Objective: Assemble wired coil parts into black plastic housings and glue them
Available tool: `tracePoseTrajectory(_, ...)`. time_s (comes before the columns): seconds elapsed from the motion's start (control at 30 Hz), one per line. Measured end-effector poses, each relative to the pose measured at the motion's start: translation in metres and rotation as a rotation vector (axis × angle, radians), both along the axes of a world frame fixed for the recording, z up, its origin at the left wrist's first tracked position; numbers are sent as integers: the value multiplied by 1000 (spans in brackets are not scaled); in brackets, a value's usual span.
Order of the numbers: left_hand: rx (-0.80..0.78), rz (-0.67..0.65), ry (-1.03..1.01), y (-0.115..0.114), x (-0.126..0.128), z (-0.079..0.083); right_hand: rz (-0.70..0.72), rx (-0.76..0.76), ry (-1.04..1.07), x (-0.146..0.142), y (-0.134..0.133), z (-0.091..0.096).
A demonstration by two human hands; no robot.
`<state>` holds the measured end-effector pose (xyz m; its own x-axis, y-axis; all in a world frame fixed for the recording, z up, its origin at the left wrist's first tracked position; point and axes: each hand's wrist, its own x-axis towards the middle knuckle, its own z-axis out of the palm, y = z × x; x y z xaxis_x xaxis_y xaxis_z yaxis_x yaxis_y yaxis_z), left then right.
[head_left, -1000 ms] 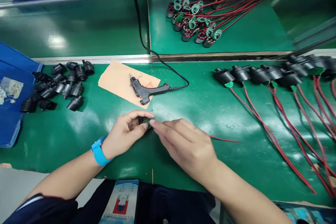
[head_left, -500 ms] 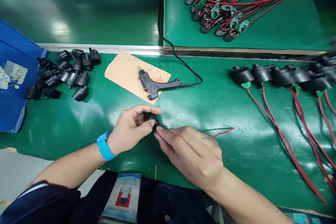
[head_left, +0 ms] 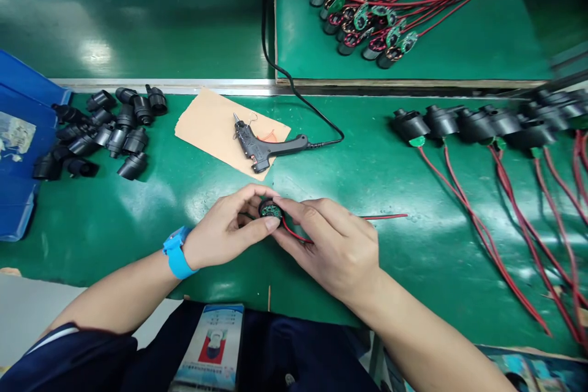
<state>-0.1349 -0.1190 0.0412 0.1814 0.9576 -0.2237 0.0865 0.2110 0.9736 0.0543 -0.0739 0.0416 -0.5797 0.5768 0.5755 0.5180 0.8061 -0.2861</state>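
Note:
A round black housing (head_left: 263, 203) with a green circuit board (head_left: 271, 212) in its open face is held between the two hands, over the near middle of the bench. My left hand (head_left: 234, 220) is closed round its left side, thumb on the board's lower edge. My right hand (head_left: 333, 245) grips its right side, index finger on the top rim and thumb below. From the board a red wire (head_left: 294, 234) curves into my right palm, and its free end (head_left: 388, 217) sticks out beyond the knuckles. The right fingertips are partly hidden.
Behind the hands a glue gun (head_left: 266, 146) lies on cardboard (head_left: 202, 125), its black cord (head_left: 316, 116) running back. Several black housings (head_left: 117, 128) are piled beside a blue bin (head_left: 18, 196). Wired housings (head_left: 441, 122) line the right; wired motor parts (head_left: 367, 24) lie on the raised shelf.
The circuit board's face has turned up into view. My right fingers have moved from the wire beside the housing up onto its rim, and a loop of red wire now shows. The view has shifted slightly.

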Motion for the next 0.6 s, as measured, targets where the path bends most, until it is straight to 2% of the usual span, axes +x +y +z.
tracePoseTrajectory(0.17, 23, 46, -31, -3, 2, -1, 37, 58, 27, -2, -1, -5)
tracePoseTrajectory(0.33, 53, 132, 5, -8, -2, -4, 87, -35, 92, -5, -3, -8)
tracePoseTrajectory(0.4, 19, 142, -3, -7, -5, -6, 143, -187, 147, -3, 2, -4)
tracePoseTrajectory(0.53, -116, 197, -115, 1, -9, -3, 350, -734, 321, 10, 17, 13)
tracePoseTrajectory(0.6, -182, 226, -207, 2, -8, 0, 376, -938, 399, 16, 24, 18)
